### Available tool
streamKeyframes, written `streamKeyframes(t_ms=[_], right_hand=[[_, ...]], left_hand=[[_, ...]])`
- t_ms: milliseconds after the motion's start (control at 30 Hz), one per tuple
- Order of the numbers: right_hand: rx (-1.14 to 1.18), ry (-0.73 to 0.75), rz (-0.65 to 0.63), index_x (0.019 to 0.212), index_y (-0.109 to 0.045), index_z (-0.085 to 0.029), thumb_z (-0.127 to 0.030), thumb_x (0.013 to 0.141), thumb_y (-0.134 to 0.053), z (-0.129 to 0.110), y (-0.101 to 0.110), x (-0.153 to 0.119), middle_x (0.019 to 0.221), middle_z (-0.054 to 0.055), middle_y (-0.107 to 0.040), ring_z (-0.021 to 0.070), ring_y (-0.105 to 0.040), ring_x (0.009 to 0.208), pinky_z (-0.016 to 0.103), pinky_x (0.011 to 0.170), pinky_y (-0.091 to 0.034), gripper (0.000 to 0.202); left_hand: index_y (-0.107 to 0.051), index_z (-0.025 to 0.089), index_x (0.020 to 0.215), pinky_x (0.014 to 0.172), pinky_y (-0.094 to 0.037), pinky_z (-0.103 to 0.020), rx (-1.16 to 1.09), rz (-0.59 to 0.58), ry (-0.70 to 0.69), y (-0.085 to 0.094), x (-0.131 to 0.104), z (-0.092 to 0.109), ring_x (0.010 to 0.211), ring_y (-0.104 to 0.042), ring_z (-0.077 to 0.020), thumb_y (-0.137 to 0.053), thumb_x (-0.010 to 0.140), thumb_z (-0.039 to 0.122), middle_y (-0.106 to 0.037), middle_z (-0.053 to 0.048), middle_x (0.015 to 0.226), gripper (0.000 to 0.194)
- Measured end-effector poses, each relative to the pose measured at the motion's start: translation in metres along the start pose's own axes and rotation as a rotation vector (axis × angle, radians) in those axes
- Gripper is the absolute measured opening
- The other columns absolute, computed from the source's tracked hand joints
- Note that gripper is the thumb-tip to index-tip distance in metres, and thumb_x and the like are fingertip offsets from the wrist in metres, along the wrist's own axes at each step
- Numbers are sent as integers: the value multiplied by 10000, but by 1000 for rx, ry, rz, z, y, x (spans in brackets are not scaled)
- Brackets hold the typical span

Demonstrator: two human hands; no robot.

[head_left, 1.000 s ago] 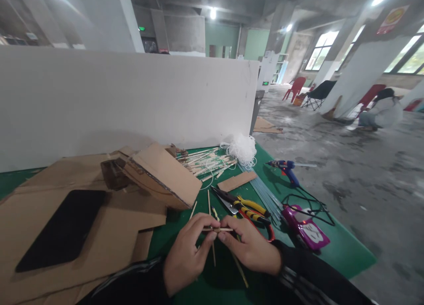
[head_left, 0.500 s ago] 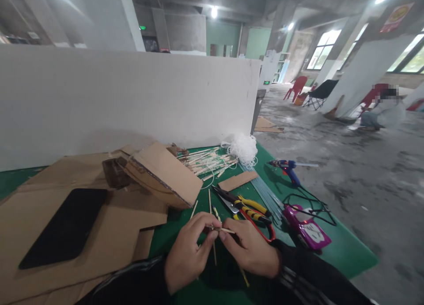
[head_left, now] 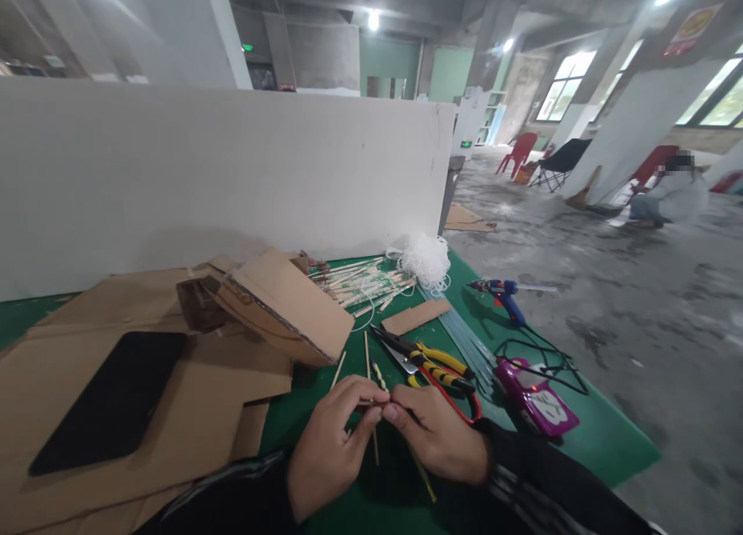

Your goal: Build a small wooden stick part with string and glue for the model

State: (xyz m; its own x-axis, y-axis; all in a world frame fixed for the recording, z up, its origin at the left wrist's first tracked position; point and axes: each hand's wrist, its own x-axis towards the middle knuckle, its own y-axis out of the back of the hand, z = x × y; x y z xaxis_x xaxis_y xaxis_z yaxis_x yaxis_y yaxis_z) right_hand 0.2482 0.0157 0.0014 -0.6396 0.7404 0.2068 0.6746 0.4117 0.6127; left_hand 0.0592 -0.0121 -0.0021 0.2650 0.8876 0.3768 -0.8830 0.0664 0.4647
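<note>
My left hand (head_left: 337, 442) pinches a thin wooden stick (head_left: 367, 402) between thumb and index finger, low in the middle of the view. Beside it, my right hand (head_left: 441, 434) has its fingertips pressed together, almost touching the left ones; what they hold is too small to name. Thin sticks lie on the green table (head_left: 615, 450) under and behind both hands. Just beyond the right hand are black-and-yellow pliers (head_left: 444, 368) and red-handled scissors (head_left: 464, 403).
Cardboard sheets (head_left: 232, 396), a cardboard box (head_left: 296, 303) and a black tablet-like slab (head_left: 110, 403) lie left. Behind are a stick pile (head_left: 360, 279) and white cord (head_left: 426, 262). A blue glue gun (head_left: 508, 299) and purple device (head_left: 537, 399) lie right. A person (head_left: 673, 190) crouches far off.
The pale stick that stuck out between the hands towards the right is no longer visible there. My right fingertips have shifted slightly, and both hands remain close together.
</note>
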Motion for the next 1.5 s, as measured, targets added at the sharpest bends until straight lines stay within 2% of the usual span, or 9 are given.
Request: streamKeyframes(t_ms=[233, 467, 700, 800, 1100, 1500], right_hand=[[40, -15, 17, 717, -400, -181, -362, 1002, -384, 1, -3, 3, 626, -44, -411, 86, -367, 557, 226, 522, -248, 338], [-56, -34, -2, 779, -407, -195, -338, 993, -396, 1, -1, 2, 675, -37, -472, 102, -425, 589, 236, 547, -262, 258], [-105, -52, 35, 971, -485, -213, -311, 987, -403, -2, 0, 1, 792, -11, -579, 137, -526, 685, 252, 606, -308, 128], [-123, -43, 36, 923, -486, -206, -305, 985, -404, -1, 0, 0, 782, -6, -567, 137, -525, 692, 251, 614, -314, 143], [-72, -16, 38, 796, -442, -194, -306, 992, -397, 4, -3, -1, 696, -27, -492, 110, -457, 628, 238, 585, -294, 231], [118, -34, 39, 711, -414, -180, -335, 995, -403, -1, -2, 0, 632, -50, -410, 86, -372, 574, 220, 537, -279, 324]], left_hand=[[-608, 206, 964, 817, -481, -282, 4, 6, -8, 0, -1, -2, 914, -611, -180, -521, 933, 229, -632, -55, 958, 95], [-607, 213, 967, 831, -476, -269, -42, 10, 106, -1, 2, 2, 927, -619, -177, -510, 939, 267, -646, -40, 966, 114], [-608, 218, 988, 837, -475, -263, -89, 14, 229, -1, 4, 0, 926, -633, -174, -527, 930, 324, -662, -30, 971, 146], [-611, 209, 982, 830, -479, -265, -104, 4, 242, -1, 3, 0, 917, -637, -175, -524, 930, 329, -666, -35, 962, 157], [-621, 204, 972, 812, -487, -261, -109, -1, 212, -2, 3, 0, 902, -642, -174, -532, 927, 322, -671, -36, 948, 154], [-627, 217, 958, 798, -477, -261, -25, 2, 62, 0, 2, 1, 905, -620, -172, -531, 932, 250, -649, -37, 948, 105]])
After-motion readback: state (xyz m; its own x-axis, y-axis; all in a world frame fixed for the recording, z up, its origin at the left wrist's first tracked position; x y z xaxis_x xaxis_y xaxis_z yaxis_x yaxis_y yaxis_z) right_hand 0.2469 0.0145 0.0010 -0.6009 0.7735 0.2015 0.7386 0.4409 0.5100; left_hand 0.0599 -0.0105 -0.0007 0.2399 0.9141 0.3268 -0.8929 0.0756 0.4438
